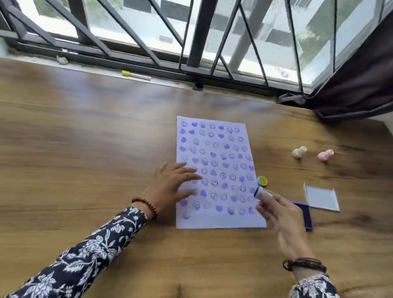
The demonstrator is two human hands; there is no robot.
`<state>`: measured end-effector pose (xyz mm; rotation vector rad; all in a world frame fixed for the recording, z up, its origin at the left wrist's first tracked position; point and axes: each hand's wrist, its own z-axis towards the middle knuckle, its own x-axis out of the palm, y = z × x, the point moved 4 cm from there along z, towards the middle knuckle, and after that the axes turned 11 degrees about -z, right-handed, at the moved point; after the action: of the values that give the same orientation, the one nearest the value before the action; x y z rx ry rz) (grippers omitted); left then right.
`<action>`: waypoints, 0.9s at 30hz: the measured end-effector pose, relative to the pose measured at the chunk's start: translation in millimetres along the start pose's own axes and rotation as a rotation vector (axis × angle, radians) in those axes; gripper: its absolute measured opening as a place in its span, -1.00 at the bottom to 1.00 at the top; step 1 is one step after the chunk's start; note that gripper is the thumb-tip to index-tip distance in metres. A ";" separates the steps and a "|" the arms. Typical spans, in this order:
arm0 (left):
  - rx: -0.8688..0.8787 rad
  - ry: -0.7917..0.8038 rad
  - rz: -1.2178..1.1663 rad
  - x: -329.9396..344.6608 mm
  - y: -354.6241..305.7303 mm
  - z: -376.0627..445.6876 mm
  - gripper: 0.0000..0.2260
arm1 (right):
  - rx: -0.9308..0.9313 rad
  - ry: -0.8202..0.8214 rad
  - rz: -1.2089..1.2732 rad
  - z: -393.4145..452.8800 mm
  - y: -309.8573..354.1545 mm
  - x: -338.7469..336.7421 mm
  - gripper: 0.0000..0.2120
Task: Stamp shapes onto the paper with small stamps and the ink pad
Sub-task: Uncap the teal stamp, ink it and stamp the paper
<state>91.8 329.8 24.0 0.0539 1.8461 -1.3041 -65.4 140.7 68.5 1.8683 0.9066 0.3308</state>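
**Head view: a stamp held at the right edge of a nearly full sheet**

The head camera looks down on a wooden table [84, 155] set against a barred window. A pale sheet of paper [215, 168] lies near the middle, covered in rows of purple smiley faces and hearts almost to its near edge.

The left hand [173, 186] lies flat on the paper's lower left part, fingers spread and holding nothing. A bead bracelet sits at its wrist, above a dark floral sleeve [81, 257].

The right hand [282, 219] is blurred. Its fingers pinch a small light blue stamp [259, 192] at the paper's right edge; whether the stamp touches the sheet cannot be told.

Just beyond it, a yellow stamp [262, 180] rests on the table beside the paper. The purple ink pad [307, 215] lies open on the right, partly hidden behind the right hand, with its clear lid [321, 198] on the table just past it. Farther back on the right stand a cream stamp [299, 152] and a pink stamp [325, 154], slightly apart from each other.
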 end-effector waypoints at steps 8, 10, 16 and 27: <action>0.144 -0.024 -0.015 72.5 -100.5 76.5 -0.73 | 0.049 0.055 0.268 50.0 4.2 -72.6 -0.94; 0.146 -0.017 0.004 87.6 -115.4 96.2 -0.71 | 0.042 0.079 0.274 59.1 1.8 -81.6 -0.94; 0.050 0.054 0.177 112.0 -129.9 130.3 -0.76 | -0.013 0.157 0.254 73.5 1.1 -98.4 -0.94; -0.320 -0.130 -1.127 102.8 -142.8 115.9 -0.89 | -0.377 0.181 -0.076 75.0 28.3 -101.6 -0.77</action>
<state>28.8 131.0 53.7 -1.3722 1.9751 -1.6026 -78.5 12.0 74.1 1.4707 0.9589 0.5885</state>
